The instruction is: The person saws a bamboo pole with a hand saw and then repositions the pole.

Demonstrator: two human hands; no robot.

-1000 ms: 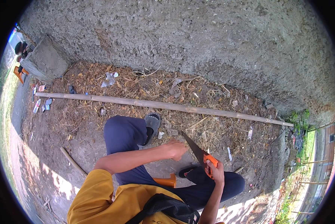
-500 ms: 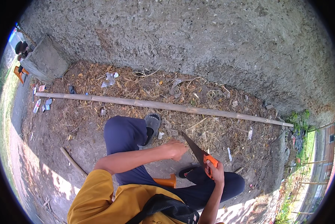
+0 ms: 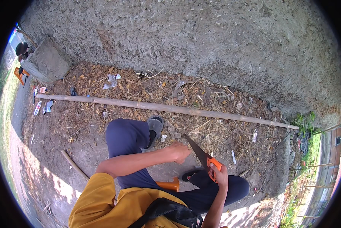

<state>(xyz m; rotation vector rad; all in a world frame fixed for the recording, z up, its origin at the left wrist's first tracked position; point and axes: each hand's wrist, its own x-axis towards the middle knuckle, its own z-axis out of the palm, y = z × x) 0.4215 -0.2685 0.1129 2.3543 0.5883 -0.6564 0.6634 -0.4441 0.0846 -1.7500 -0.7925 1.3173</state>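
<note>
My right hand (image 3: 220, 174) is wrapped round the orange handle of a handsaw (image 3: 198, 149), above my right leg. The saw's dark blade slants up and left, its tip close to my left hand. My left hand (image 3: 179, 152) is held over the ground between my legs with its fingers curled in. The blade tip is just right of it and looks apart from it. Whatever those fingers hold, if anything, is hidden. Beyond my feet a long bamboo pole (image 3: 163, 107) lies across the ground.
A rough grey wall (image 3: 201, 38) rises behind the pole, with a concrete block (image 3: 47, 60) at its left. Dry leaves and litter cover the ground there. A shorter pole (image 3: 74, 165) lies left of my knee. Part of an orange seat (image 3: 169, 185) shows under me.
</note>
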